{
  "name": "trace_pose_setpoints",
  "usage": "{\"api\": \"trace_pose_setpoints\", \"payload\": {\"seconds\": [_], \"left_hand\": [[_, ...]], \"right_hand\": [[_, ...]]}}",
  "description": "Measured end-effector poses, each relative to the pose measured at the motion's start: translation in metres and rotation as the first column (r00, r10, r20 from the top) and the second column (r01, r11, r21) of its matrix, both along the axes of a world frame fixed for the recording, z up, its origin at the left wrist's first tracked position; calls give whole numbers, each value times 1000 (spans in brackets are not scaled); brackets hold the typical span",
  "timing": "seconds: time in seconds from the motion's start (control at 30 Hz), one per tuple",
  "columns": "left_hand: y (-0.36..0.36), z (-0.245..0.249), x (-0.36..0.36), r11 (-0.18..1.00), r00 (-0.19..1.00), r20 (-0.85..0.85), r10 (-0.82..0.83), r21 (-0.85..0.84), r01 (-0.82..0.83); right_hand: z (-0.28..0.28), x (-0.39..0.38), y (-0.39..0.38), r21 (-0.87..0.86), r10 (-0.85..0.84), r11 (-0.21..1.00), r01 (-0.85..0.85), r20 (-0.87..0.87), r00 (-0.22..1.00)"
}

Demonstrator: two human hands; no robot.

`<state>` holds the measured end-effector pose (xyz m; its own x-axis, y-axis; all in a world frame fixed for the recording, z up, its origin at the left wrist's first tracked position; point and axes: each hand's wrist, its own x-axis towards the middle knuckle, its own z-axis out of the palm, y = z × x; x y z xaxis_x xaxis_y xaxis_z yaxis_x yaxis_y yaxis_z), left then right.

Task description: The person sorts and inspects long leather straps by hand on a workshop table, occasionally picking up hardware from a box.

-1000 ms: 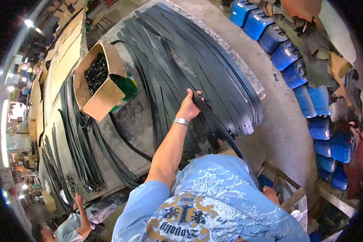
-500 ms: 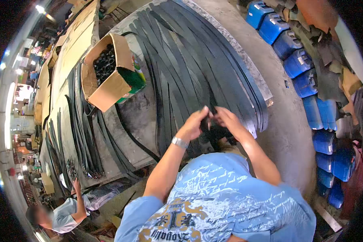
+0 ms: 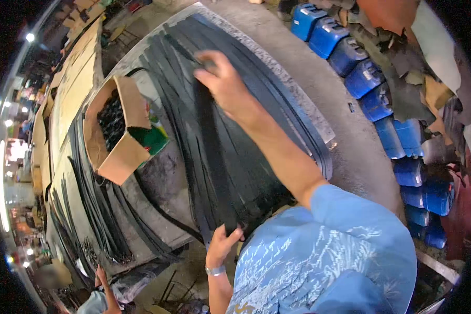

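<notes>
A long black strap (image 3: 212, 152) lies stretched over a fan of many black straps (image 3: 256, 104) on a grey table (image 3: 165, 172). My right hand (image 3: 222, 78) reaches far out and grips the strap's far end. My left hand (image 3: 221, 246), with a metal watch at the wrist, holds the strap's near end at the table's front edge. The strap runs taut between both hands.
An open cardboard box (image 3: 118, 133) of dark rolls lies on the table to the left. More black straps (image 3: 97, 199) lie left of it. Blue plastic canisters (image 3: 382, 104) line the floor on the right. Another person (image 3: 102, 295) stands at the lower left.
My hands were together at the strap's near end. Now the right hand has run out along the strap to the far side, and the left has dropped to the table's front edge.
</notes>
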<state>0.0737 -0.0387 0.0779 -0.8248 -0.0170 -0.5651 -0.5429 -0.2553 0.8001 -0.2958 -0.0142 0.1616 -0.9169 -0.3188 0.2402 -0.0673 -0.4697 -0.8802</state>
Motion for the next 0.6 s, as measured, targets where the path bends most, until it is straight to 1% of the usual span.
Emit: {"api": "trace_pose_setpoints", "payload": {"seconds": [0.03,0.07,0.13,0.17,0.2,0.27,0.3,0.33,0.37,0.4,0.43,0.47,0.5,0.53,0.57,0.6], "left_hand": [[1,-3,10,1000,999,-15,29,-11,-29],[2,-4,17,998,998,-28,60,-24,-60],[4,-3,23,969,968,-42,248,12,-248],[3,-1,24,940,939,-46,340,31,-339],[-8,-1,11,925,922,-78,378,-8,-380],[-28,-1,-15,884,884,-145,445,-87,-459],[-41,-3,-36,871,864,-151,481,-31,-490],[-54,-5,-58,855,843,-155,516,24,-519],[-73,-18,-74,853,839,-152,522,109,-511],[-82,-22,-95,800,800,-62,596,124,-587],[-106,-52,-108,866,862,-84,499,70,-495],[-120,-76,-120,859,859,-34,511,-1,-511],[-132,-100,-126,868,876,-73,477,-115,-483],[-137,-114,-129,837,906,-69,418,-358,-413],[-141,-123,-134,752,933,-51,355,-577,-318],[-141,-127,-134,619,956,-14,294,-759,-202]], "right_hand": [[22,-14,-16,-53,18,998,-21,-51,999],[56,-20,-26,-68,5,998,-12,-90,996],[91,-58,-74,-52,-63,997,53,-240,969],[102,-72,-96,56,-71,994,89,-266,961],[108,-81,-106,161,-75,979,127,-295,952],[95,-76,-92,424,-3,896,128,-283,959],[81,-67,-85,545,42,831,113,-263,964],[54,-58,-67,577,137,815,41,-262,955],[1,-55,-61,521,160,853,41,-334,929],[-25,-25,-27,613,180,790,24,-270,946],[-77,-8,-9,694,214,720,2,-226,950],[-116,13,17,779,258,620,-97,-86,962],[-147,36,47,852,299,509,-124,-41,953],[-179,54,70,889,324,425,-170,25,946],[-201,79,90,913,240,392,-113,17,971],[-206,95,105,939,245,302,-167,93,965]]}}
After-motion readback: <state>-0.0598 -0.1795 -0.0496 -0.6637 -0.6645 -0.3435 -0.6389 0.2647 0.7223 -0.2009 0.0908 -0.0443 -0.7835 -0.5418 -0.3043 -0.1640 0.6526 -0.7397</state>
